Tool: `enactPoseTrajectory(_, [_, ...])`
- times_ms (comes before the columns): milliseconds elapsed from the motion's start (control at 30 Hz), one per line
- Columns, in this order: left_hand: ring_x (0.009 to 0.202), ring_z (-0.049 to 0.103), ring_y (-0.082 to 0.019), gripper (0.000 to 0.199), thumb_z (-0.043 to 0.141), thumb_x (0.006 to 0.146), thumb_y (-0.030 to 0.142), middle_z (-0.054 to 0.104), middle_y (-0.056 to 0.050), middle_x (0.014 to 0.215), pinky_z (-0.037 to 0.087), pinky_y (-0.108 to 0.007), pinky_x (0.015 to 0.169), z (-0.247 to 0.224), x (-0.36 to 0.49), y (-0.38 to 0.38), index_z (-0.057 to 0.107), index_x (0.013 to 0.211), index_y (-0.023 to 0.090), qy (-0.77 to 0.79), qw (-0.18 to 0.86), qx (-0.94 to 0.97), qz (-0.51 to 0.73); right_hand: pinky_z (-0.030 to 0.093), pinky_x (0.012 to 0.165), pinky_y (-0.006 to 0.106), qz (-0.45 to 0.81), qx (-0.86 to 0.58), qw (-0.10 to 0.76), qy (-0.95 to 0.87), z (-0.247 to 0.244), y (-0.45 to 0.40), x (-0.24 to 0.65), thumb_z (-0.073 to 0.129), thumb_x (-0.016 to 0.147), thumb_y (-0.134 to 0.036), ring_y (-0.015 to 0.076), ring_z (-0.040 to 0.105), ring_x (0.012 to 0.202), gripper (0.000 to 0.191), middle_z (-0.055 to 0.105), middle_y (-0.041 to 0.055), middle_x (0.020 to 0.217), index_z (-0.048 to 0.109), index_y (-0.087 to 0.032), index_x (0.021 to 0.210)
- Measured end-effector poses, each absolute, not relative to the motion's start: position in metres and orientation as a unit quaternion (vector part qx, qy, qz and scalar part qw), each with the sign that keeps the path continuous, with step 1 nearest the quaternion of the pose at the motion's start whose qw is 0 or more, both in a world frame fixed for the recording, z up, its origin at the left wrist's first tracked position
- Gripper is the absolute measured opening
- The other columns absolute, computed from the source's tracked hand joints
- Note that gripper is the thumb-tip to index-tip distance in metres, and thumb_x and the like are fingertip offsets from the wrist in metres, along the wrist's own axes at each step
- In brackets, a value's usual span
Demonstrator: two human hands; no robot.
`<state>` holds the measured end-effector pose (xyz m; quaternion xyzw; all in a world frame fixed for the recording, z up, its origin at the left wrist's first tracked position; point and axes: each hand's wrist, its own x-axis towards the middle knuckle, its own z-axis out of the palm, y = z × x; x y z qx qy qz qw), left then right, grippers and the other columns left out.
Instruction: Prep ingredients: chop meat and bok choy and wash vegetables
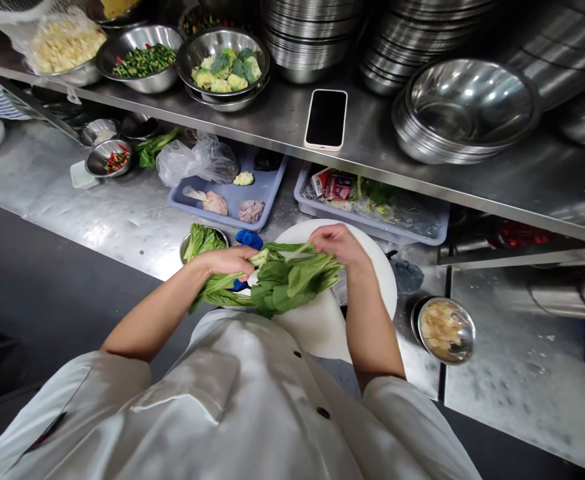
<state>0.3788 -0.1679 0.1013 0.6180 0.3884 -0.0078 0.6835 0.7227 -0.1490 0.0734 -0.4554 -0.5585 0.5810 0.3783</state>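
Observation:
A bunch of leafy greens (292,283) hangs between my two hands, close to my apron. My left hand (235,261) is wrapped round the pale stems. At the right end of the bunch, my right hand (339,244) pinches a thin stem, its fingers closed. Under and behind the greens lies a round white board (379,263). More greens (203,241) fill a metal bowl just beyond my left wrist. Something blue (249,239) shows next to my left hand, partly hidden by the leaves.
A blue tray (232,193) holds meat pieces and a plastic bag; another tray (372,229) holds packets. Above runs a steel shelf (272,127) with a phone (326,119), food bowls and stacked bowls (467,107). A small bowl (445,330) stands at the right.

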Motion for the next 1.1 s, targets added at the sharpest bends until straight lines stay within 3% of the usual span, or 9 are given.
enactPoseTrajectory(67, [0.054,0.057,-0.014,0.008,0.062,0.058,0.019,0.061,-0.002,0.058,0.046,-0.024,0.054,0.096,0.368,-0.166,0.057,0.064,0.017,0.412,0.7,0.583,0.023,0.044,0.05,0.022,0.516,-0.527,0.503,-0.45,0.068,-0.115,0.76,0.087,0.065,-0.04,0.0124,0.055,0.054,0.031,0.063,-0.0015,0.063,0.071,-0.018,0.08])
enactPoseTrajectory(167, [0.055,0.061,-0.016,0.021,0.066,0.056,0.019,0.062,0.0,0.061,0.051,-0.026,0.056,0.092,0.36,-0.167,0.056,0.075,0.018,0.443,0.731,0.492,0.163,0.055,0.068,0.028,0.316,-0.644,0.627,-0.305,0.071,-0.074,0.804,0.078,0.08,-0.04,0.0171,0.067,0.083,0.03,0.071,0.0058,0.095,0.066,-0.018,0.096])
enactPoseTrajectory(267, [0.056,0.064,-0.016,0.029,0.067,0.055,0.019,0.06,0.004,0.064,0.053,-0.028,0.058,0.09,0.372,-0.172,0.053,0.081,0.02,0.451,0.717,0.441,0.296,0.057,0.079,0.032,0.234,-0.707,0.573,-0.343,0.079,-0.077,0.77,0.071,0.09,-0.04,0.021,0.066,0.102,0.034,0.068,0.013,0.119,0.063,-0.016,0.113])
enactPoseTrajectory(400, [0.055,0.056,-0.013,0.024,0.065,0.061,0.018,0.055,0.006,0.064,0.046,-0.024,0.056,0.081,0.412,-0.178,0.053,0.082,0.02,0.491,0.626,0.478,0.373,0.053,0.068,0.03,0.461,-0.564,0.446,-0.52,0.07,-0.146,0.628,0.042,0.104,-0.053,0.0179,0.065,0.077,0.042,0.07,0.0072,0.104,0.059,-0.02,0.124])
enactPoseTrajectory(533, [0.074,0.058,-0.012,0.024,0.064,0.063,0.017,0.06,0.003,0.076,0.048,-0.022,0.068,0.073,0.437,-0.182,0.053,0.084,0.019,0.492,0.546,0.497,0.461,0.05,0.082,0.032,0.372,-0.55,0.496,-0.559,0.055,-0.191,0.539,0.047,0.101,-0.056,0.0192,0.062,0.084,0.035,0.066,0.0022,0.089,0.058,-0.023,0.097])
enactPoseTrajectory(700, [0.052,0.048,-0.009,0.041,0.061,0.056,0.016,0.052,0.008,0.07,0.041,-0.022,0.049,0.08,0.426,-0.184,0.05,0.095,0.022,0.427,0.679,0.435,0.408,0.045,0.065,0.028,0.443,-0.491,0.49,-0.568,0.055,-0.185,0.547,0.051,0.097,-0.058,0.016,0.054,0.066,0.035,0.057,-0.0029,0.074,0.053,-0.025,0.089])
enactPoseTrajectory(800, [0.047,0.045,-0.009,0.039,0.059,0.055,0.016,0.049,0.009,0.068,0.039,-0.022,0.044,0.084,0.419,-0.182,0.047,0.091,0.023,0.429,0.684,0.446,0.387,0.044,0.064,0.029,0.435,-0.496,0.49,-0.57,0.057,-0.183,0.551,0.052,0.095,-0.055,0.0163,0.054,0.063,0.031,0.057,-0.003,0.072,0.051,-0.025,0.089])
enactPoseTrajectory(967, [0.052,0.05,-0.014,0.028,0.053,0.058,0.018,0.05,0.005,0.063,0.042,-0.026,0.051,0.086,0.406,-0.17,0.045,0.085,0.023,0.459,0.613,0.573,0.292,0.044,0.063,0.028,0.433,-0.53,0.491,-0.539,0.051,-0.19,0.542,0.054,0.096,-0.051,0.0159,0.055,0.062,0.026,0.054,-0.004,0.068,0.047,-0.026,0.09])
enactPoseTrajectory(1100, [0.077,0.061,-0.022,0.026,0.052,0.062,0.017,0.065,-0.004,0.083,0.05,-0.032,0.074,0.095,0.368,-0.151,0.052,0.087,0.022,0.472,0.402,0.775,0.121,0.032,0.044,0.022,0.605,-0.468,0.43,-0.48,0.043,-0.189,0.551,0.064,0.091,-0.062,0.0112,0.039,0.045,0.04,0.041,-0.0099,0.055,0.047,-0.027,0.086])
